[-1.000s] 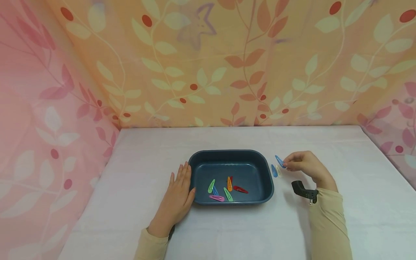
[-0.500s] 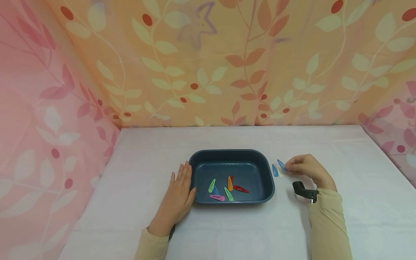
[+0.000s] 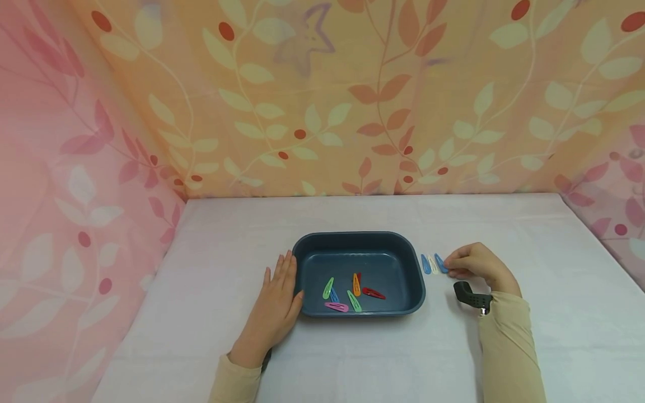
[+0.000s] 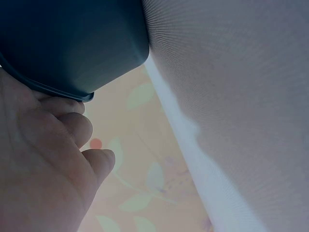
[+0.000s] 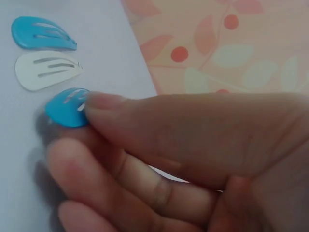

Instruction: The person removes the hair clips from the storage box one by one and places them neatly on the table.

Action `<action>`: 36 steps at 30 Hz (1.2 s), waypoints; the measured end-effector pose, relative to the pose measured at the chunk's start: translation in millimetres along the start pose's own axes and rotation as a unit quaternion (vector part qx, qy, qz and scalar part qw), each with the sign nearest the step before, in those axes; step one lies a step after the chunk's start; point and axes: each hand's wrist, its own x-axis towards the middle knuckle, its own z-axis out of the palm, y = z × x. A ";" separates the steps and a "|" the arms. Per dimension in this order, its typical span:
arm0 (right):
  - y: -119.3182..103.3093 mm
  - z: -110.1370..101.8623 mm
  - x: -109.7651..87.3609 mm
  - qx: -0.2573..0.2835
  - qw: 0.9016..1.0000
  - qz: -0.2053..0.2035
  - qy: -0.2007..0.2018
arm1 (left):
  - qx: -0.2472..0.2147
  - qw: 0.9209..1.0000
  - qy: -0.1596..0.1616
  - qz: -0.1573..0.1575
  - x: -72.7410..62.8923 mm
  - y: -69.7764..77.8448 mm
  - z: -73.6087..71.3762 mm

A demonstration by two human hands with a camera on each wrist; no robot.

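Between thumb and fingers, my right hand pinches a blue snap hair clip, close to the white table right of the tray. Just left of it lie a white hair clip and another blue hair clip, side by side. My left hand rests with straight fingers along the left side of a dark blue tray; in the left wrist view its fingers touch the tray's rim. Inside the tray are several hair clips, among them an orange clip, a red clip and a pink clip.
A white cloth covers the table. Behind it hangs a patterned orange curtain, with a pink one on the left. A black wrist mount juts out from the right sleeve.
My right hand has lowered the blue hair clip and turned it more upright, in line beside the white one. The left hand and the tray have stayed in place.
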 end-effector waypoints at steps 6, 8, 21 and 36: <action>1.4 1.5 1.1 -0.019 1.000 0.004 0.003 | -0.002 1.000 -0.001 -0.001 -0.1 1.1 -1.1; 1.0 2.1 1.4 -0.032 0.999 0.008 0.007 | -0.004 1.000 -0.003 -0.003 -0.2 1.2 -1.3; -2.4 2.0 0.4 -0.062 0.998 0.025 0.017 | -0.004 1.000 -0.001 -0.002 -0.4 1.6 -1.7; 1.9 -1.3 -1.4 -0.053 0.998 0.025 0.014 | -0.009 1.000 -0.003 -0.003 -0.3 0.1 -0.1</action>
